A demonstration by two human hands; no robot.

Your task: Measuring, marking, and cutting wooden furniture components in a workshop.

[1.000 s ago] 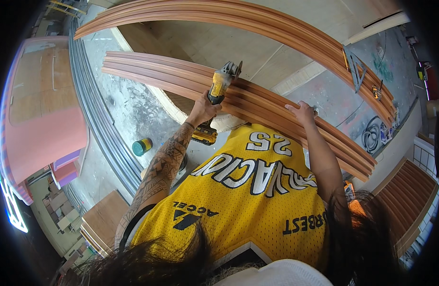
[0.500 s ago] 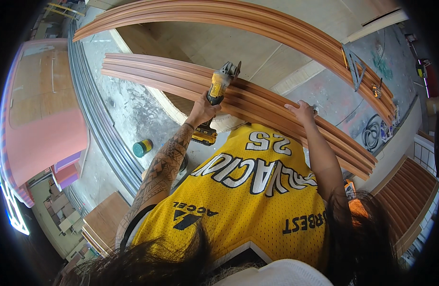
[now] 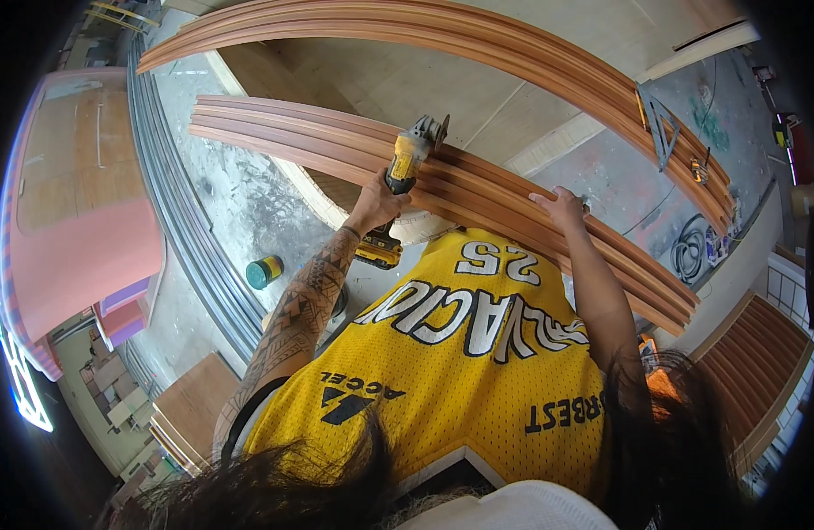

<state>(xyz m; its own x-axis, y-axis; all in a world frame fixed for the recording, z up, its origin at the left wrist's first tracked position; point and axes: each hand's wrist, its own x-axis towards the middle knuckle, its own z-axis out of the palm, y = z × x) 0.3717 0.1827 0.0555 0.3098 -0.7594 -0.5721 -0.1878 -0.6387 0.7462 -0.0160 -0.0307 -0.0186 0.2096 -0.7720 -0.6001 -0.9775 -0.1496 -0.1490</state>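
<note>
My left hand (image 3: 378,205) is closed round the body of a yellow and black cordless angle grinder (image 3: 407,162). Its battery end hangs below my wrist, and its disc (image 3: 440,132) stands just over the far edge of a brown fluted wood-look panel (image 3: 486,190). Whether the disc touches the panel I cannot tell. My right hand (image 3: 561,208) grips the panel's far edge further right, one digit stretched along the top and the other fingers partly hidden. The panel slants across in front of my yellow jersey.
A second fluted strip stack (image 3: 354,25) lies beyond, with a metal square (image 3: 659,128) on its right part. Long metal channels (image 3: 173,177) run along the left, near a green tub (image 3: 264,272). A coiled cable (image 3: 688,247) lies on the floor at right.
</note>
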